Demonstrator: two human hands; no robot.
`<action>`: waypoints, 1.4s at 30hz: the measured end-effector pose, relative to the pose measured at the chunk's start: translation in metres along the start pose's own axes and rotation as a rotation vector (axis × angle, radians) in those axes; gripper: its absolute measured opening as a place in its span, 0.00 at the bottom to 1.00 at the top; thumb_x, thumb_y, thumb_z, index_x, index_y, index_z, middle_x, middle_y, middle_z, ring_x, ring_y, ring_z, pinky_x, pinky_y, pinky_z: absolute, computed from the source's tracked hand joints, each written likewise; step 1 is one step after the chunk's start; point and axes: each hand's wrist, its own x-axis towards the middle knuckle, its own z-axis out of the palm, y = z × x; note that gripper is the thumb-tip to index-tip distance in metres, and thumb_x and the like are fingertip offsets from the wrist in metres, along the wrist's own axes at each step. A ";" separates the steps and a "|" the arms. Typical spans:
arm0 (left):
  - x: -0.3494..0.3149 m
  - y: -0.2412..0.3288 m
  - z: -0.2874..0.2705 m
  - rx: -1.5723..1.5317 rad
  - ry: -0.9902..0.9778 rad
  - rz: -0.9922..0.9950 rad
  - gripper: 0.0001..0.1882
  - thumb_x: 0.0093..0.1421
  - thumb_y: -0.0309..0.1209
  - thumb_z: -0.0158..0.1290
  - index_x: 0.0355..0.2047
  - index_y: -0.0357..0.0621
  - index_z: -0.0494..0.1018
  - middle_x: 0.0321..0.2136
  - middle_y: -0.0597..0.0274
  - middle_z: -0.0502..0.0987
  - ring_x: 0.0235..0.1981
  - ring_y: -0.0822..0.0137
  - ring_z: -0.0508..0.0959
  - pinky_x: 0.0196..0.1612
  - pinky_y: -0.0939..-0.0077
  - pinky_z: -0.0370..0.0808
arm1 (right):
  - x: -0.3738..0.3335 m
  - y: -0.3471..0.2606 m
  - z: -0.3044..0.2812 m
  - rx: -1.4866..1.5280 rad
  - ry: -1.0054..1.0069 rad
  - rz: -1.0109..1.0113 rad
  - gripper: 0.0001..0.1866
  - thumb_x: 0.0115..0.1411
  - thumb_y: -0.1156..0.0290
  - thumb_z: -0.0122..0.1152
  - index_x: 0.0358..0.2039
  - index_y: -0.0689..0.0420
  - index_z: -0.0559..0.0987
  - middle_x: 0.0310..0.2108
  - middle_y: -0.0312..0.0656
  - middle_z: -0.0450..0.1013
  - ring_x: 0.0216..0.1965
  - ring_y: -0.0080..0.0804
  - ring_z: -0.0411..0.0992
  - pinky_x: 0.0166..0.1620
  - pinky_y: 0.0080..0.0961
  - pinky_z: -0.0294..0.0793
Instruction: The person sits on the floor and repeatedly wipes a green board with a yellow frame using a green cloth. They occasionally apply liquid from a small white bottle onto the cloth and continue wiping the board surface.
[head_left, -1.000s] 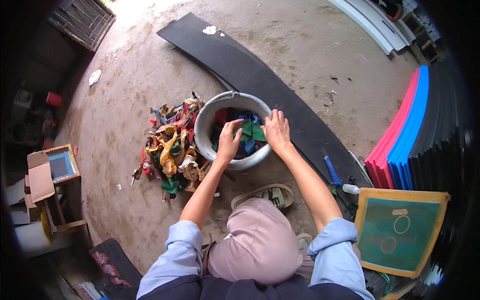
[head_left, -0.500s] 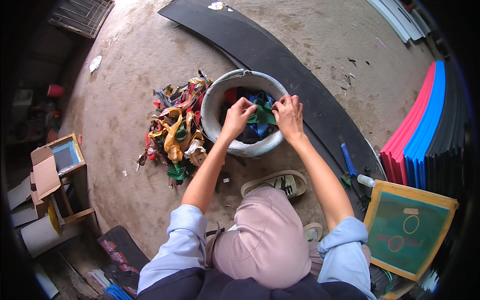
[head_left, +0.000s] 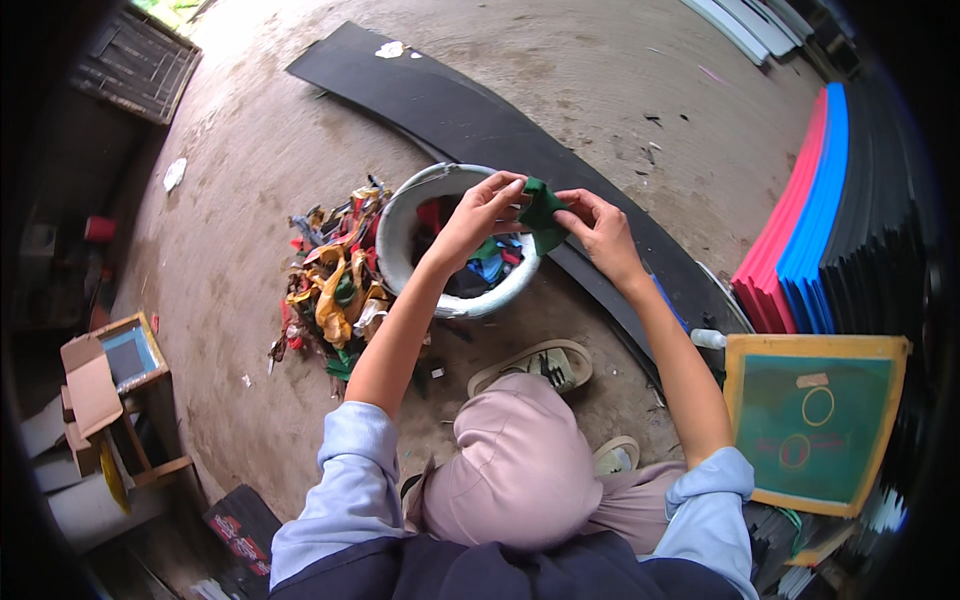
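Observation:
A piece of dark green cloth (head_left: 542,215) is stretched between my two hands over the right rim of a pale, paint-stained bucket (head_left: 397,240). Its left edge is pinched by my left hand (head_left: 482,215), held above the bucket's opening. Just outside the rim, my right hand (head_left: 603,235) grips the other side of the cloth between thumb and fingers. Inside the bucket lie blue, red, green and dark cloth scraps (head_left: 487,268), partly hidden by my left hand and forearm.
Left of the bucket is a heap of crumpled, multicoloured scraps (head_left: 335,300). A long black sheet (head_left: 450,105) lies behind it. At right stand pink and blue folded sheets (head_left: 812,220) and a yellow-framed printing screen (head_left: 815,430). A cardboard box (head_left: 95,385) sits at left.
The green cloth has come up out of the bucket and over to its right rim, held in both hands. The view has shifted, so the bucket appears lower and further left.

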 end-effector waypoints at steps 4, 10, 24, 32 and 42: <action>0.020 -0.038 0.033 0.264 -0.008 0.275 0.19 0.61 0.25 0.46 0.54 0.40 0.61 0.47 0.60 0.70 0.48 0.71 0.70 0.50 0.77 0.67 | -0.015 0.008 -0.042 0.017 0.099 0.116 0.11 0.58 0.68 0.58 0.38 0.61 0.77 0.29 0.35 0.77 0.31 0.19 0.73 0.38 0.19 0.71; 0.064 -0.128 0.087 -0.067 -0.277 -0.086 0.19 0.59 0.33 0.52 0.48 0.38 0.66 0.40 0.67 0.73 0.41 0.78 0.71 0.46 0.80 0.66 | -0.044 0.079 -0.097 0.161 0.263 0.357 0.10 0.59 0.67 0.57 0.38 0.58 0.76 0.30 0.36 0.75 0.33 0.22 0.71 0.38 0.22 0.69; 0.071 -0.176 0.135 -0.025 -0.114 -0.027 0.09 0.61 0.37 0.52 0.34 0.45 0.68 0.25 0.72 0.68 0.26 0.81 0.68 0.29 0.82 0.69 | -0.107 0.181 -0.118 -0.557 0.328 0.220 0.17 0.49 0.73 0.60 0.40 0.59 0.71 0.32 0.39 0.65 0.34 0.30 0.67 0.36 0.26 0.70; 0.044 -0.006 0.237 -0.307 -0.475 -0.229 0.09 0.59 0.30 0.53 0.35 0.50 0.63 0.28 0.70 0.68 0.30 0.76 0.72 0.33 0.76 0.74 | -0.144 -0.003 -0.196 0.466 0.198 0.266 0.27 0.49 0.54 0.67 0.43 0.56 0.69 0.30 0.31 0.64 0.29 0.12 0.60 0.26 0.11 0.59; -0.028 0.092 0.303 -0.183 -0.633 -0.163 0.13 0.57 0.24 0.52 0.38 0.48 0.59 0.27 0.64 0.70 0.28 0.73 0.73 0.32 0.77 0.73 | -0.201 -0.099 -0.196 0.352 0.369 -0.029 0.17 0.49 0.64 0.69 0.36 0.54 0.72 0.25 0.28 0.69 0.21 0.11 0.61 0.23 0.10 0.56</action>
